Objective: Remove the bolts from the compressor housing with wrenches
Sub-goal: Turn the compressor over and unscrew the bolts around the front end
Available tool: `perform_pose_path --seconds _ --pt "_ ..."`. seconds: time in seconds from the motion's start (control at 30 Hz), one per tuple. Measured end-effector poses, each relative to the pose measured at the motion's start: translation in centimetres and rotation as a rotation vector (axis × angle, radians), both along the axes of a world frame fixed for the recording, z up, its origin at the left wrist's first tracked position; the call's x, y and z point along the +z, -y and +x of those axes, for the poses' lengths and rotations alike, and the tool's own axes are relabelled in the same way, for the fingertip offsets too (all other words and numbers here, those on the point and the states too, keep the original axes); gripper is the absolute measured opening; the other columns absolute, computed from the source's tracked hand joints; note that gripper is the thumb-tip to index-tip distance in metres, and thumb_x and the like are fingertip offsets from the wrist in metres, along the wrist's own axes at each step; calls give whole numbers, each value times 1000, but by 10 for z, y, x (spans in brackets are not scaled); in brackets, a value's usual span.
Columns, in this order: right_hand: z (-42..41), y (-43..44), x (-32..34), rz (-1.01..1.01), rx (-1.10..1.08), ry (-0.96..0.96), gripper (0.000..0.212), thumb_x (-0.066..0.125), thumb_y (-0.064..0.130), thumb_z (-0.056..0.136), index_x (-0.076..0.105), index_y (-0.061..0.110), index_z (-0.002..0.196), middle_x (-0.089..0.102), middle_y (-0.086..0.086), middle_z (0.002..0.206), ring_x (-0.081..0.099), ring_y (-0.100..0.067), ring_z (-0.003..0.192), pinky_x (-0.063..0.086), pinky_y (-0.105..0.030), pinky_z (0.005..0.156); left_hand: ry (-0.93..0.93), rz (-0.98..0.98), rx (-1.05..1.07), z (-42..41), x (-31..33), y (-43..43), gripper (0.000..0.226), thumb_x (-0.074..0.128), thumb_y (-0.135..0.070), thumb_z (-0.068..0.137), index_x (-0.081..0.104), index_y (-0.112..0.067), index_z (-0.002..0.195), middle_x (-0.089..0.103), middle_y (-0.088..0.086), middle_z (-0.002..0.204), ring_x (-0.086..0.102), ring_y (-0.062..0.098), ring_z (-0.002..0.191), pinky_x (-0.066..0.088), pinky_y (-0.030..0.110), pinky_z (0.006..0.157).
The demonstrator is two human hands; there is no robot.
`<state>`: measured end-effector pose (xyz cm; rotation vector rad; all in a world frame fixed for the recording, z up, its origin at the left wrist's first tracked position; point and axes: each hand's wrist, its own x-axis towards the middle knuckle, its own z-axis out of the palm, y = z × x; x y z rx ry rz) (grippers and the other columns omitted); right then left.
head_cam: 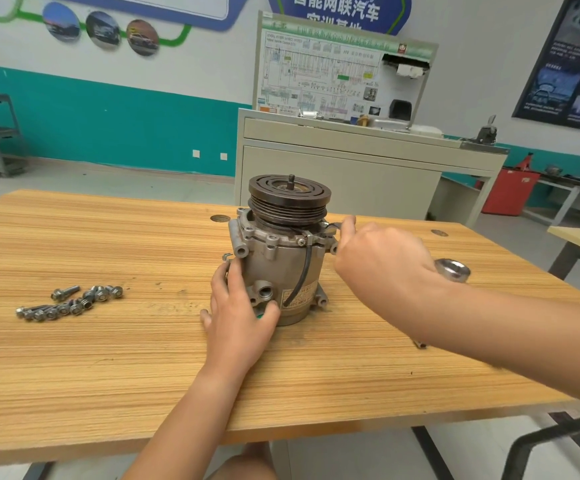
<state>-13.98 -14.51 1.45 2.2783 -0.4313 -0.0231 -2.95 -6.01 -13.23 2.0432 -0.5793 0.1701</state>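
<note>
Broadly, a wooden worktop [108, 358] with striped grain fills the lower part of the view. Beyond its far edge stands a pale cabinet [333, 161] with a wiring chart on top.

Near the middle of the worktop the compressor [281, 271] stands upright, its dark grooved pulley [289, 199] on top with a threaded shaft poking up from the centre. A black cable runs down the front of the grey housing to a label.

The left hand [240, 317] braces the housing low on its left side. Its fingers are spread and fairly straight up the wall, and the thumb lies across the front just below a round port.

The right hand [382, 258] reaches in from the right to the flange under the pulley. Seen from the back, its thumb and forefinger pinch a thin dark wrench [332, 226], whose open end sits at the flange's right edge.

On the left of the worktop, well apart from the compressor, a loose heap of bolts [70, 303] lies with flanged heads and short shanks pointing various ways.

A shiny metal ring [453, 270] shows just past the right wrist. I cannot tell whether it is part of the wrench or lies on the worktop.
</note>
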Motion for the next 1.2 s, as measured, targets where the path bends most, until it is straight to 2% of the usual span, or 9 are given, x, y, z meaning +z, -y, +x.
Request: perform_pose_path --seconds 0.07,0.13,0.3,0.4,0.57,0.73,0.93,1.07,1.2 --pt "-5 20 3 -19 34 36 51 35 0 92 19 -4 140 49 -7 75 34 -20 48 28 -26 37 1 -2 -1 0 0 0 84 62 -29 84 10 -21 149 10 -1 154 23 21 139 19 57 110" --pt "-3 47 15 -6 89 44 38 31 11 95 35 8 132 40 1 60 37 -14 47 28 -24 39 1 -4 -4 0 -1 0 84 62 -29 85 9 -21 150 9 -1 154 23 20 139 18 56 110" --pt "37 110 31 26 242 6 50 33 6 94 29 22 141 65 -3 90 49 -14 57 38 -24 45 6 3 -3 -1 1 -1 85 62 -31 85 9 -22 149 8 -2 154 23 19 139 19 56 110" --pt "70 116 10 106 296 87 42 38 -1 92 42 11 132 65 -8 99 61 -24 83 52 -35 70 10 7 -6 -1 0 -2 84 62 -32 85 9 -22 149 8 -4 154 23 18 139 19 57 111" --pt "77 120 -21 421 506 472 32 42 5 94 53 6 124 65 -16 106 58 -32 97 45 -40 76 14 10 -10 0 0 -3 85 62 -33 85 8 -22 149 8 -6 153 23 17 138 19 56 111" --pt "22 109 -13 832 462 944 32 41 16 97 47 10 128 60 -9 68 53 -26 58 43 -36 56 18 3 -17 0 0 -1 85 62 -32 85 8 -21 150 8 -4 154 23 18 139 21 57 110" --pt "-30 70 -9 479 144 507 30 39 16 94 45 25 122 60 -5 77 55 -27 72 49 -36 61 5 -5 -16 -1 0 -2 85 62 -30 84 9 -21 150 10 -2 153 24 21 138 21 57 110" --pt "-16 50 -4 374 89 431 35 39 9 92 44 22 124 41 3 63 39 -15 55 29 -27 44 1 -12 -18 -1 1 -2 84 63 -28 84 11 -21 149 13 0 153 26 22 138 21 58 109" --pt "-8 32 -1 320 19 325 34 39 0 87 48 13 116 34 2 62 29 -13 51 21 -25 40 -9 -13 -18 -1 2 -3 85 63 -28 84 10 -21 150 13 0 152 26 22 138 21 58 110"
